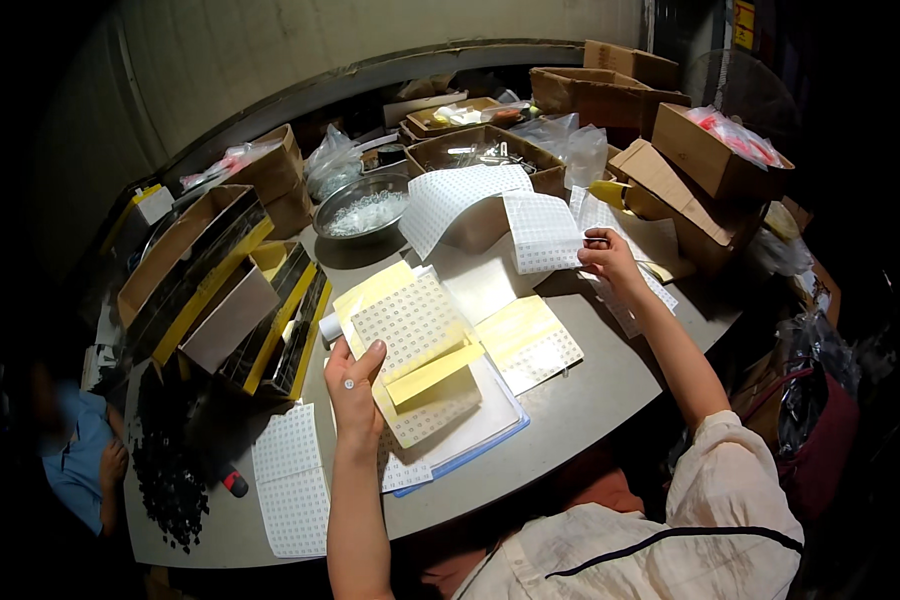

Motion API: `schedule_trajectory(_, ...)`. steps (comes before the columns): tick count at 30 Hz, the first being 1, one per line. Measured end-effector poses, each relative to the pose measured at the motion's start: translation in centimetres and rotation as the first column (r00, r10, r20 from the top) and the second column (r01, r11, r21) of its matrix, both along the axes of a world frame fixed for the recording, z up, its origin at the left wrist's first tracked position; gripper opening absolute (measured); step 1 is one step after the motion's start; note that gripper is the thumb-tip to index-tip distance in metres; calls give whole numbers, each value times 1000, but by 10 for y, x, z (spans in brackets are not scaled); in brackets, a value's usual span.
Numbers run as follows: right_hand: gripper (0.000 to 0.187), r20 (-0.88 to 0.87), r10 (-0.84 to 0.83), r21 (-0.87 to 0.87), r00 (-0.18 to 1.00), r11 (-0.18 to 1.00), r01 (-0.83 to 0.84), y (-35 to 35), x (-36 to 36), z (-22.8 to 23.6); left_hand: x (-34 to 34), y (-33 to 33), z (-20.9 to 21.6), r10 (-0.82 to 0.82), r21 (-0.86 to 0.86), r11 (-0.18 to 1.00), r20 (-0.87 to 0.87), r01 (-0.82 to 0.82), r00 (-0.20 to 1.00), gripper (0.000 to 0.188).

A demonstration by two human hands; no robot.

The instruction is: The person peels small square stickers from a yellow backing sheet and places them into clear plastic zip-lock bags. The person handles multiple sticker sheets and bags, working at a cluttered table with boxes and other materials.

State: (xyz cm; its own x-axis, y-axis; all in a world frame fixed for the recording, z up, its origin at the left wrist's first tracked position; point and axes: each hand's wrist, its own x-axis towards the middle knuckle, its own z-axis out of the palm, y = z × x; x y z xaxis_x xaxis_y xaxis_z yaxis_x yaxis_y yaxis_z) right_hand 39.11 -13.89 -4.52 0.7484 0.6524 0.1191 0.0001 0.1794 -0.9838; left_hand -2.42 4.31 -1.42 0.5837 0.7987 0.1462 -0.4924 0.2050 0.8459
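My left hand [356, 398] is closed on yellowish sticker sheets [411, 322], thumb on top and a folded yellow strip showing across them. A small round sticker [349, 384] clings near the base of that thumb. At the far right, my right hand [612, 263] pinches the edge of a white sticker sheet [542, 235], which is raised off the table. Another white sheet [462, 200] arches up beside it. Between my hands lies a yellow-and-white sheet [526, 345]. Under the left hand's sheets, paper rests on a blue-edged board [470, 468].
A metal bowl of clear small parts [363, 212] stands at the back, near an open carton of metal pieces [485, 150]. Black-and-yellow boxes [260, 320], loose black pieces [165, 465] and more white sheets [290, 485] occupy the left. Cartons [720, 155] crowd the right. Another person [80, 455] is at left.
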Motion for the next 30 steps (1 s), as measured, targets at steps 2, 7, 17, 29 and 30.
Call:
schedule_trajectory(2, 53, -11, 44, -10, 999, 999, -44, 2, -25, 12, -4, 1, -3, 14, 6, 1000, -16, -14, 1000, 44)
schedule_trajectory(7, 60, 7, 107, 27, 994, 994, -108, -1, -45, 24, 0, 3, -7, 47, 51, 998, -108, -42, 993, 47)
schedule_trajectory(17, 66, 63, 152, 86, 986, 984, -157, -6, -89, 36, 0, 20, -30, 196, 243, 960, -241, -136, 951, 49)
schedule_trajectory(29, 66, 88, 159, 6, 983, 987, -160, 3, -80, 5, 4, 29, -49, 285, 357, 918, -297, -171, 911, 59)
schedule_trajectory(30, 66, 91, 154, -8, 984, 988, -154, 4, -81, 6, 4, 29, -49, 293, 369, 913, -299, -173, 908, 60)
